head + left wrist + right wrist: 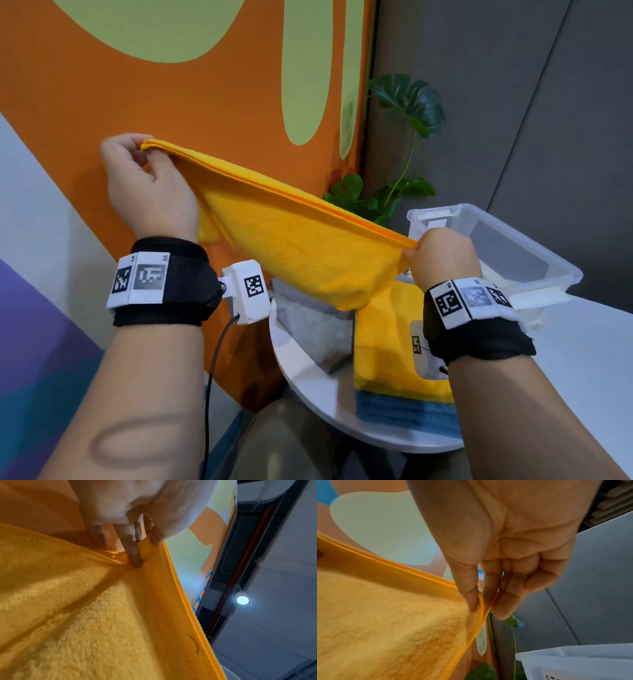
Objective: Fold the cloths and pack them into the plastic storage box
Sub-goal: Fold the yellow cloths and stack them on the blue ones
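Fingers (135,555) and thumb of our left hand (147,192) pinch one top corner of the yellow cloth (301,253), and our right hand (442,257) pinches the other, stretching it doubled in the air. It hangs above the folded cloths (394,359) on the white table (308,377), with the plastic storage box (513,253) at far right.

Black wristbands (164,281) carry white marker tags and a cabled camera (247,291).

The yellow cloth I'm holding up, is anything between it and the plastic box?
Nothing visible. The yellow cloth hangs stretched between the left hand and right hand; the box sits open just beyond the right hand.
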Demonstrator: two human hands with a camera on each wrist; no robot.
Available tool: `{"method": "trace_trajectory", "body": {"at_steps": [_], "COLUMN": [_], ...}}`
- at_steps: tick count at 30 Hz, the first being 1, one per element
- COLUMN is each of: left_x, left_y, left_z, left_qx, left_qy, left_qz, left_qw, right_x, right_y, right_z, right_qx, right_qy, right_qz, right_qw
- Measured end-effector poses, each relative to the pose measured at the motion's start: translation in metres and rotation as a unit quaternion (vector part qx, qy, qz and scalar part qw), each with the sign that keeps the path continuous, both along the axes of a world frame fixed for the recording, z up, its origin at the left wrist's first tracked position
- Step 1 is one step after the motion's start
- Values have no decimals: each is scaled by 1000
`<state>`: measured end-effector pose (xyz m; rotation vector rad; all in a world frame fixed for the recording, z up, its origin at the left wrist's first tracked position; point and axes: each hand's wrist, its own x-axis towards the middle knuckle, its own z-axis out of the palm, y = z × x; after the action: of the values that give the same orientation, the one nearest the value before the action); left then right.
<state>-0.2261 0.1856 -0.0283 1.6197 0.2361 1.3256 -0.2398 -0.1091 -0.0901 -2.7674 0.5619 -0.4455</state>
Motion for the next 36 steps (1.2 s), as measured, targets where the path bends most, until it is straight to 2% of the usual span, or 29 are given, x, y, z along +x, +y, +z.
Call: {"method": "trace_trajectory", "body": {"at_steps": [4, 6, 10, 14, 16, 19, 22, 31, 36], "left_x": [2, 3, 5, 2, 0, 2, 6, 17, 18], "left_y": [2, 0, -8, -16, -21, -25, -25, -13, -12], "left_z": [-10, -15, -29, -37, -36, -36, -40, -56, -65], "left_qx": [3, -1, 0, 22, 15, -16, -58, -61, -56], "left_qy": [29, 40, 63, 89, 111, 79, 84, 131, 227], "left_qz": [1, -7, -23, 6, 25, -29, -59, -63, -92], "left_qw": [1000, 999, 998, 996, 993, 996, 993, 988, 968], "right_x": [2, 2, -5, -12, -12, -10, -9, -7, -1], "right_y": [-5, -7, -7, -12, -14, -15, -16, -19, -23], "right_z": [0, 2, 10, 18, 21, 21, 22, 12, 5], "right_qx": [50, 110, 248, 209, 226, 277, 301, 256, 241], "right_qy": [-72, -123, -252, -271, -297, -338, -361, -335, -287], "right_qz": [-20, -31, -53, -59, -63, -63, -54, -59, -64], "right_qw": [996, 986, 934, 938, 926, 897, 881, 905, 925]}}
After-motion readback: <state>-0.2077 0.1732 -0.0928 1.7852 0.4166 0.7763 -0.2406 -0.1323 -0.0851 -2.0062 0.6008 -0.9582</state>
